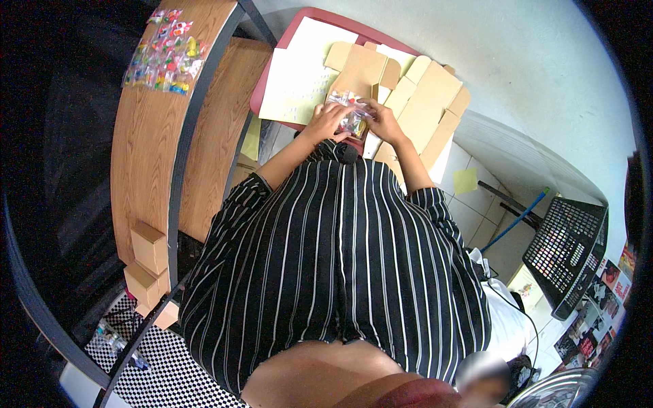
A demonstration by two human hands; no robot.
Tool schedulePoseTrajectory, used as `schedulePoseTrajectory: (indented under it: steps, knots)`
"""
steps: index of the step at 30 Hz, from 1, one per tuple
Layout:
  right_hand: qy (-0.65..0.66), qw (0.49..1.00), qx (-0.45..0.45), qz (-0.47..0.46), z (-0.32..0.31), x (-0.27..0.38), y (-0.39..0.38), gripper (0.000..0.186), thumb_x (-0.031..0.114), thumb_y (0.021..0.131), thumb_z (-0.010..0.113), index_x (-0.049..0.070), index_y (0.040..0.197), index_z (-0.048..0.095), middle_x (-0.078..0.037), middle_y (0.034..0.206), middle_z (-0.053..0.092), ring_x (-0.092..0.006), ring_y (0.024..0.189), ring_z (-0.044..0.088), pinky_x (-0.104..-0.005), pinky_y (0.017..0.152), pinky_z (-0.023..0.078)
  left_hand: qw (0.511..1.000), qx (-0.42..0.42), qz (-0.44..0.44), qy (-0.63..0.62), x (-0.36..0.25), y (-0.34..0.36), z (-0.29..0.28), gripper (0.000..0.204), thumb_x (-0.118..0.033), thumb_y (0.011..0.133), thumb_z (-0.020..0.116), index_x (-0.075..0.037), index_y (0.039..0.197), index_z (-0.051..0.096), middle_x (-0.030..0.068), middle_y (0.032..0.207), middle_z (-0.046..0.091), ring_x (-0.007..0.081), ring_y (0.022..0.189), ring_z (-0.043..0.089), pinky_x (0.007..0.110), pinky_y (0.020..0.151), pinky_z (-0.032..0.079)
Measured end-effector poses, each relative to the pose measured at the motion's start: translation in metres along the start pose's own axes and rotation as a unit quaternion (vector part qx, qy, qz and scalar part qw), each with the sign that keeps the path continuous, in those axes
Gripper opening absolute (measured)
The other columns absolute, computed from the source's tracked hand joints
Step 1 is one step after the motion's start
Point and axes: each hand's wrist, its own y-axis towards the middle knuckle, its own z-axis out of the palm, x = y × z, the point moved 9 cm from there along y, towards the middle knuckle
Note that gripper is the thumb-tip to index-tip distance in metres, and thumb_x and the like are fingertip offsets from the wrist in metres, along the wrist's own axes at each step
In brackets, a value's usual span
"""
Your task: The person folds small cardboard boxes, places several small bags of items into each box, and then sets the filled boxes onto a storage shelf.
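Note:
My left hand (328,121) and my right hand (382,122) meet over a small clear plastic bag (352,124) with little colourful pieces in it. Fingers of both hands are closed on the bag, one hand at each side. Just beyond it lies an unfolded brown cardboard box (362,68) with its flaps spread. More flattened cardboard (432,102) rests to the right of my right hand. A pale printed sheet (292,88) lies left of my left hand. All of this is on a red-rimmed table (258,100). Exactly what the small pieces are, I cannot make out.
On the left, a wood-grain tabletop (146,163) carries several filled clear bags (170,54) at its far end and small brown boxes (149,248) at its near end. A black plastic crate (564,255) stands at the right, beside a blue rod (517,221).

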Motion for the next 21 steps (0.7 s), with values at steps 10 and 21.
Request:
schedulePoseTrajectory:
  steps: [10,21]
  knots:
    - [-0.314,0.947,0.000,-0.073,0.012,0.009,-0.010,0.034,0.015,0.070,0.059,0.009,0.103,0.054,-0.008,0.103,0.053,-0.0259,0.098,0.048,-0.0402,0.083,0.034,0.998,0.044,-0.036,0.006,0.016,-0.006,0.005,0.048,-0.033,0.072,0.058,-0.017,0.116,0.045,0.0043,0.116,0.048,0.0221,0.115,0.034,0.047,0.087,0.021]
    - [-0.363,0.930,-0.038,-0.046,0.007,0.014,-0.022,0.045,0.028,0.062,0.067,0.014,0.103,0.055,-0.005,0.109,0.049,-0.0288,0.109,0.036,-0.0447,0.088,0.025,0.996,0.054,-0.061,-0.049,0.018,0.000,-0.006,0.060,-0.017,0.067,0.061,-0.022,0.123,0.042,-0.0019,0.110,0.055,0.0222,0.114,0.038,0.045,0.084,0.023]
